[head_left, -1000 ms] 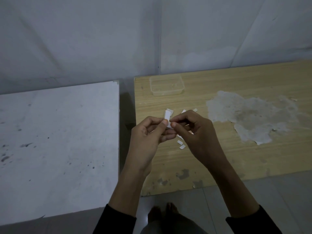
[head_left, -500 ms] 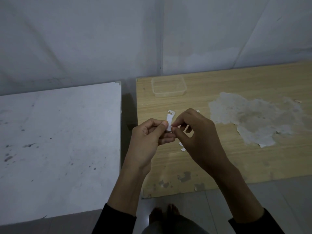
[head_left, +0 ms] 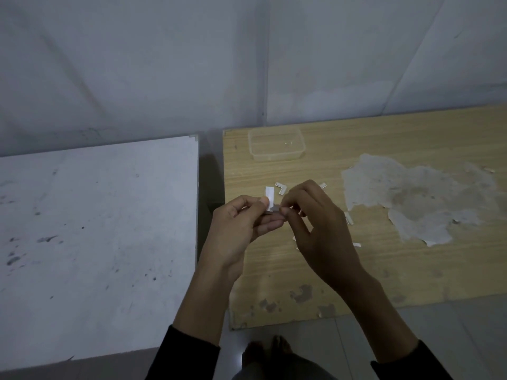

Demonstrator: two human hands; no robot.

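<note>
The left hand [head_left: 238, 226] pinches a small white strip [head_left: 269, 197] between thumb and curled fingers, so that it stands upright above the near left corner of the wooden table [head_left: 384, 270]. The right hand [head_left: 318, 226] nips the strip's lower end with thumb and forefinger, and its other fingers are loosely curled. A darker sliver shows at that end; whether it is a backing layer or shadow cannot be told. Risk, as judged: the piece is tiny and the light poor, so a pull from the right hand could tear it or slip off the edge. A slack left pinch would drop it among the white scraps [head_left: 348, 218] on the table, where it would be hard to pick out. A clear container [head_left: 277, 156] stands well behind the hands, and a white table [head_left: 96, 229] stands to the left. Against the frame half a second back, little differs. Both hands keep the same grip in the same place, the right hand's lower fingers have opened slightly, and more scraps now show to its right.
</note>
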